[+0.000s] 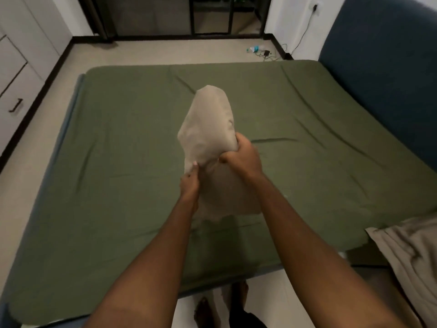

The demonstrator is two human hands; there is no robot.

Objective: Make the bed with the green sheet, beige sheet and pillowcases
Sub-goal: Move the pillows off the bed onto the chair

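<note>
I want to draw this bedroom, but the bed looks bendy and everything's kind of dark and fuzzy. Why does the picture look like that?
Head view: the wide-angle lens bows the edges of the green sheet and the wardrobe; the light is dim and soft; the beige cloth, gripped by the left hand and right hand, looks smeared; the bottle on the floor is fuzzy.

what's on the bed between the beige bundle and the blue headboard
Only bare, creased green sheet lies between the beige bundle and the headboard, as the head view shows.
</note>
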